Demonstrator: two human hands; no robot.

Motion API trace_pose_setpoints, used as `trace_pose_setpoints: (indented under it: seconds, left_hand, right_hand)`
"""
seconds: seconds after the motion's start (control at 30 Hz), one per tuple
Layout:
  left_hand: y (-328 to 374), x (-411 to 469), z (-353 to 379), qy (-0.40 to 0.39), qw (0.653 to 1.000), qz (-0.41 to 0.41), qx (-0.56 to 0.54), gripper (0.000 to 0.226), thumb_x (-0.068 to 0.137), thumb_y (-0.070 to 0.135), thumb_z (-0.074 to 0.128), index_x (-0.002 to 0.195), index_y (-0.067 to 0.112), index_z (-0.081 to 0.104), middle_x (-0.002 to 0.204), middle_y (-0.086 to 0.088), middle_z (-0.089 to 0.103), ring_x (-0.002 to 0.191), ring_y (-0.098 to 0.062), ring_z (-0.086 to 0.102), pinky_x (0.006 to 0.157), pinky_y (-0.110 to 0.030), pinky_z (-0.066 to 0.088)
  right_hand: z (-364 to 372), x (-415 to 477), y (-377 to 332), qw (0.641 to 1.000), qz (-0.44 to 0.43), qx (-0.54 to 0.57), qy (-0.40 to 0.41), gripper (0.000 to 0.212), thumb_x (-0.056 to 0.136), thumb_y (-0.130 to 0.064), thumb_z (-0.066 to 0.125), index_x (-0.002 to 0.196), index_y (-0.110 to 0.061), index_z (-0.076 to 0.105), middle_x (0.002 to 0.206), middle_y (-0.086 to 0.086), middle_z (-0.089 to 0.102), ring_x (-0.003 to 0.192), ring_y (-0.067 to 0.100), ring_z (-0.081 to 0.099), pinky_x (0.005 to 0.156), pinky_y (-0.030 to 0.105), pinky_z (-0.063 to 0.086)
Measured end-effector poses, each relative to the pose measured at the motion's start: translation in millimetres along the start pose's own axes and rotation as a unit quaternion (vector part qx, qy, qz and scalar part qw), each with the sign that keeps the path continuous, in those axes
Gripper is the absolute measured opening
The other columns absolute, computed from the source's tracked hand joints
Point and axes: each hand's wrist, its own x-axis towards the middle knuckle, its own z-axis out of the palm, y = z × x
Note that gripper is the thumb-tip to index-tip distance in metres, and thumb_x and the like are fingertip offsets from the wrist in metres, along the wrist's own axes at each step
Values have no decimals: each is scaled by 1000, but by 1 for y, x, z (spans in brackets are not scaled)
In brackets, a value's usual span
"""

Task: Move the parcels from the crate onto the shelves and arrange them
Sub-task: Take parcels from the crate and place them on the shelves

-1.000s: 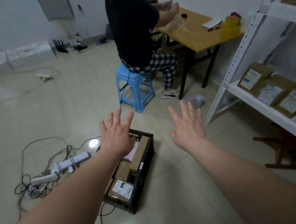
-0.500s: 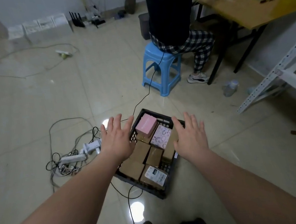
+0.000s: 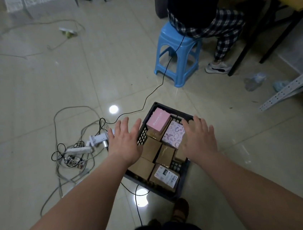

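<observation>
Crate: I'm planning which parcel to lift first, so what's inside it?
The crate holds a pink box, a patterned box, several brown boxes and a labelled parcel. The right hand covers the right side; lower layers are hidden.

Dark slatted plastic crate [image 3: 182, 169] on the floor, packed with parcels, directly beneath both spread, empty palms. Pink rectangular box [image 3: 158, 121] uppermost at the far end, beyond the fingertips; white purple-patterned box [image 3: 174, 135] just beside the right hand [image 3: 199, 139]. Plain brown cardboard boxes [image 3: 151, 148] between the hands; white-labelled brown parcel [image 3: 165, 176] nearest, under the wrists.
</observation>
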Motion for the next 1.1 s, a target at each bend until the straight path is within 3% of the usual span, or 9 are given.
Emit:
trace_pose_setpoints:
  seconds: [0.17, 0.43, 0.73, 1.1]
  left_hand:
    - [9, 25, 3, -20, 999, 25, -5, 85, 93, 46, 53, 155, 32, -3, 162, -13, -2, 149, -35, -2, 120, -55, 4]
    - [6, 76, 32, -75, 991, 109, 9, 85, 94, 44, 52, 155, 30, -4, 162, -13, -1, 149, -36, 0, 120, -54, 6]
    - [-38, 132, 88, -131, 973, 181, 60, 88, 93, 46, 54, 155, 26, -4, 160, -14, 6, 148, -34, 8, 120, -51, 12]
    - [-46, 193, 247, -149, 973, 176, 28, 84, 94, 40, 52, 156, 19, -1, 159, -16, 11, 146, -32, 14, 119, -45, 19]
  right_hand:
    - [0, 11, 12, 998, 37, 41, -10, 75, 92, -30, 53, 155, -25, 13, 160, 12, 6, 147, 33, 6, 119, 50, 10]
    - [35, 31, 14, 983, 142, 102, -51, 78, 97, -34, 48, 157, -23, 0, 162, 15, 1, 148, 37, 6, 119, 52, 13]
    - [116, 46, -44, 941, 264, 187, -98, 81, 96, -43, 51, 157, -23, 2, 162, 13, 4, 146, 33, 14, 118, 45, 20]
    - [257, 119, -72, 924, 274, 242, -116, 84, 93, -42, 55, 156, -20, 4, 152, 14, 26, 136, 31, 31, 110, 43, 35]
